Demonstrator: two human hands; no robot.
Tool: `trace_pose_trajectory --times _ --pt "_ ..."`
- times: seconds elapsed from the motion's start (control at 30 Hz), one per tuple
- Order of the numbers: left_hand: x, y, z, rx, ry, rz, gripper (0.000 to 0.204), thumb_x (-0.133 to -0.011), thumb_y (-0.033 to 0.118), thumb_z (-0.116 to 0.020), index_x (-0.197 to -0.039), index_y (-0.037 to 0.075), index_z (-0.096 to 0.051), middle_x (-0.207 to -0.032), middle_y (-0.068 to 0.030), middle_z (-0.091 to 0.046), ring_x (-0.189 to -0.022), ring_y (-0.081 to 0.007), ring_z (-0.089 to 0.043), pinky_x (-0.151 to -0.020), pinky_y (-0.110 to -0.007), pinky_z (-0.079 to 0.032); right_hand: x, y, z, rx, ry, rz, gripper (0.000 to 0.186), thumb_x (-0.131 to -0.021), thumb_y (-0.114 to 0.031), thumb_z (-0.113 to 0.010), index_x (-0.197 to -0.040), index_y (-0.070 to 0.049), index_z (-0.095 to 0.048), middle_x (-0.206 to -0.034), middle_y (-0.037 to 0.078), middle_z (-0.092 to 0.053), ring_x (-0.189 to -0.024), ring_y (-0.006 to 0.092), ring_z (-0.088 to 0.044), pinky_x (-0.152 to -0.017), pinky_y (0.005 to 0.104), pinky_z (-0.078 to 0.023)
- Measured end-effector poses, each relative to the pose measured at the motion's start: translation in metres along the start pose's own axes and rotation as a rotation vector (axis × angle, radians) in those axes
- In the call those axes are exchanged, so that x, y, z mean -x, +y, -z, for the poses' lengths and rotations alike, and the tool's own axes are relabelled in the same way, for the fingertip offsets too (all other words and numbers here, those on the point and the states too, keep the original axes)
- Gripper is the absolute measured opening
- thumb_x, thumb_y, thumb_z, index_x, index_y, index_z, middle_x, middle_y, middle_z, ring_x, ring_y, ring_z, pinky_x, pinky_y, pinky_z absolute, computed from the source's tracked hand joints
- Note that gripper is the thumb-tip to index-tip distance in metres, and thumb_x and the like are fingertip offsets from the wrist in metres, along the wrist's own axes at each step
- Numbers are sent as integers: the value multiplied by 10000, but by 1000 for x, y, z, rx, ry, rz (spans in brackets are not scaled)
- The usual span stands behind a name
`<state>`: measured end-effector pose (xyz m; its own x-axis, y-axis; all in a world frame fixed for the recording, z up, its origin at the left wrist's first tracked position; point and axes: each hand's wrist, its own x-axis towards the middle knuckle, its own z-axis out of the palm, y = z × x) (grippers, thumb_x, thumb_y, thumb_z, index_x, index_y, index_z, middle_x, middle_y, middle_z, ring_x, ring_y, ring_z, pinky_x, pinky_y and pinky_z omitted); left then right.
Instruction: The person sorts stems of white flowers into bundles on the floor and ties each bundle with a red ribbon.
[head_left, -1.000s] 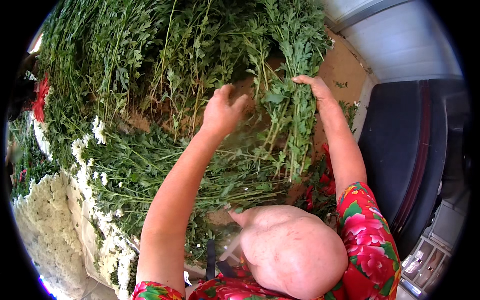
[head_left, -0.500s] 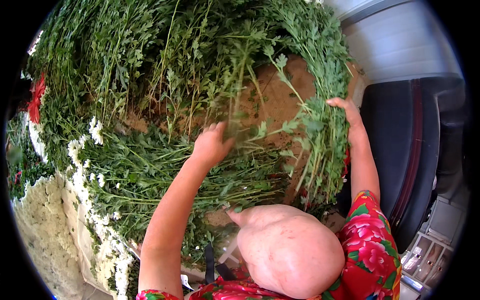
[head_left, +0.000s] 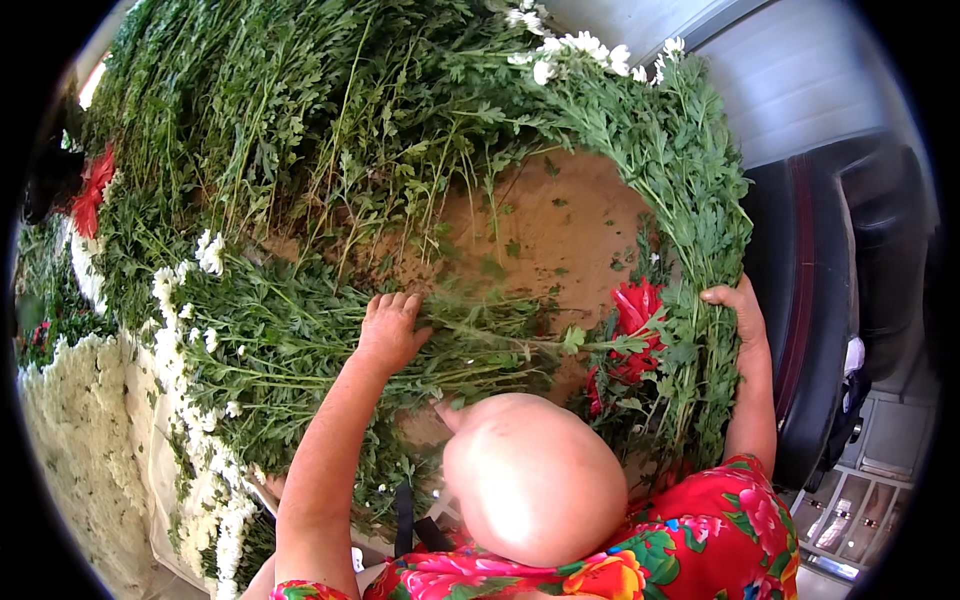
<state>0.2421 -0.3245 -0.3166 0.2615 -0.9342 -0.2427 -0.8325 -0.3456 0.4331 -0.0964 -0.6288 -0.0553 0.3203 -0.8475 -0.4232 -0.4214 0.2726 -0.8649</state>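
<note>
My right hand (head_left: 742, 315) grips a thick bundle of leafy green chrysanthemum stems (head_left: 690, 210) at the right. The bundle curves up and away to white flower heads (head_left: 590, 50) at the top. My left hand (head_left: 393, 330) is low over a layer of chrysanthemums (head_left: 290, 350) lying sideways, heads to the left. Its fingers are bent, and a blurred stem (head_left: 500, 335) runs from it to the right; the palm is hidden. Red crinkled material (head_left: 637, 320) lies beside the bundle, partly under leaves.
A large pile of leafy stems (head_left: 280, 130) covers the far side. Brown board (head_left: 570, 215) with leaf scraps shows in the middle. Massed white flowers (head_left: 85, 450) stand at the left. A black padded seat (head_left: 800, 290) is close on the right.
The bundle in my right hand has shifted right and lower, baring its white heads and the red material. My left hand has moved left and lower; the blurred stem swung from upright to nearly level.
</note>
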Motion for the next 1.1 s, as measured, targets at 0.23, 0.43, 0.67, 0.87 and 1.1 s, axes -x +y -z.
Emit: trace_pose_trajectory --times 0.23,0.43,0.67,0.87,1.1 --pt "17 4 -16 -58 52 51 708 -860 331 -777 -1462 80 -501 -1409 -130 -557 -1407 -339 -447 -1204 -498 -318 59 -10 49 39 5 51 833 -640 -32 -693 -1448 -4 -494 -1237 109 -648 -1077 252 -659 -945 357 -537" --pt "23 13 -23 -109 113 88 723 -805 304 -807 -1428 79 -517 -1436 -120 -542 -1412 -333 -441 -1196 -506 -315 108 -11 90 63 49 71 829 -631 -38 -705 -1437 2 -512 -1216 104 -656 -1049 244 -662 -917 342 -538" --pt "43 15 -16 -109 80 182 816 -802 308 -809 -1507 109 -448 -1552 -101 -450 -1480 -335 -369 -1200 -503 -324 163 -21 106 -58 127 121 786 -652 -22 -690 -1417 28 -516 -1177 120 -660 -984 245 -671 -852 342 -556" --pt "60 -8 -26 -67 55 252 558 -926 407 -648 -1411 157 -528 -1552 -115 -440 -1481 -364 -366 -1179 -559 -343 193 -27 129 -90 157 230 796 -669 -27 -680 -1441 19 -488 -1195 130 -645 -980 252 -669 -820 357 -574" --pt "102 5 10 19 -27 320 457 -931 340 -645 -1343 142 -629 -1419 -144 -523 -1339 -370 -492 -1091 -491 -465 250 -52 147 -120 257 368 770 -726 -101 -666 -1468 -23 -475 -1236 134 -617 -994 237 -652 -807 373 -576"
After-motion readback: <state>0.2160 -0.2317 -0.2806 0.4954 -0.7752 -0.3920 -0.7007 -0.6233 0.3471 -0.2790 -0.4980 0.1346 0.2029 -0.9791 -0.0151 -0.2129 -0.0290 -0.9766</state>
